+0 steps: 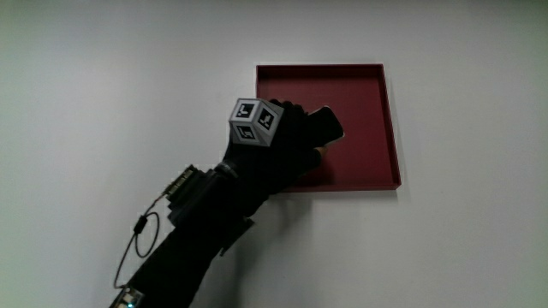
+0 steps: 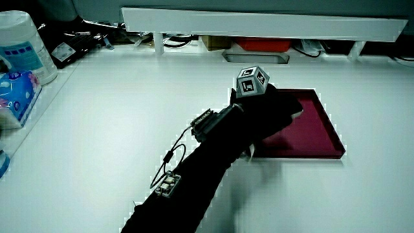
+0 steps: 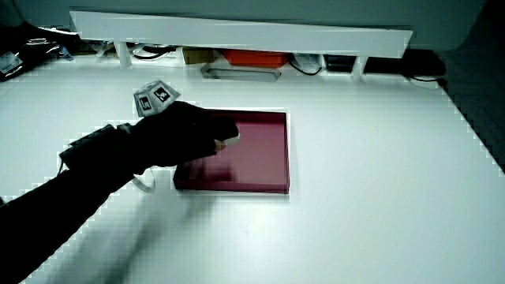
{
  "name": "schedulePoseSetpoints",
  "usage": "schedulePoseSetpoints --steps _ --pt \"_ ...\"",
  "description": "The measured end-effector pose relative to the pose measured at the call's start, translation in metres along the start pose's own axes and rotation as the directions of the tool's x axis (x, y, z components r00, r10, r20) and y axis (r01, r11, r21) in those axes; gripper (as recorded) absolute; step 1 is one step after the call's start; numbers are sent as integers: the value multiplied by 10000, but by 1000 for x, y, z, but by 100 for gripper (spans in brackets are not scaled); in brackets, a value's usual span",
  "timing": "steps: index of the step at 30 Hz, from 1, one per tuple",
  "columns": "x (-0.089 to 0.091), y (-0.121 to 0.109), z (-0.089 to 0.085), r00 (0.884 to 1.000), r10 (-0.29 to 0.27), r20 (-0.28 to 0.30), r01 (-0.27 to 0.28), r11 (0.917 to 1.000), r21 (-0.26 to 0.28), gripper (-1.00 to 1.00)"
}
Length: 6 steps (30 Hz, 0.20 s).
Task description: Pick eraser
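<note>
A shallow dark red tray [image 1: 370,162] lies on the white table, seen in both side views [image 2: 318,137] [image 3: 264,162]. The gloved hand [image 1: 324,128] reaches in over the tray's edge nearest the forearm, with the patterned cube [image 1: 255,121] on its back. Its fingers are curled around a small white eraser [image 1: 340,133], of which only a sliver shows at the fingertips. The same white sliver shows in both side views [image 3: 230,140] [image 2: 298,114]. The hand [image 3: 215,132] hides the rest of the eraser, and whether it still touches the tray floor is unclear.
A white low partition [image 2: 259,26] runs along the table, with cables and boxes under it. A wipes canister [image 2: 22,45] and a tissue pack [image 2: 16,97] stand at the table's edge in a side view. A wire loop [image 1: 137,244] hangs from the forearm.
</note>
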<state>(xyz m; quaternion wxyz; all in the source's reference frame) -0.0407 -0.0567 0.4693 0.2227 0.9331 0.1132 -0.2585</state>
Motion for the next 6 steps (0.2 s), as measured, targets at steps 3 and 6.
schedulePoseSetpoints --steps 3,6 --pt "-2 -4 17 9992 -369 -170 375 9986 377 100" --pt "-8 -13 35 9994 -338 8 336 9969 716 100"
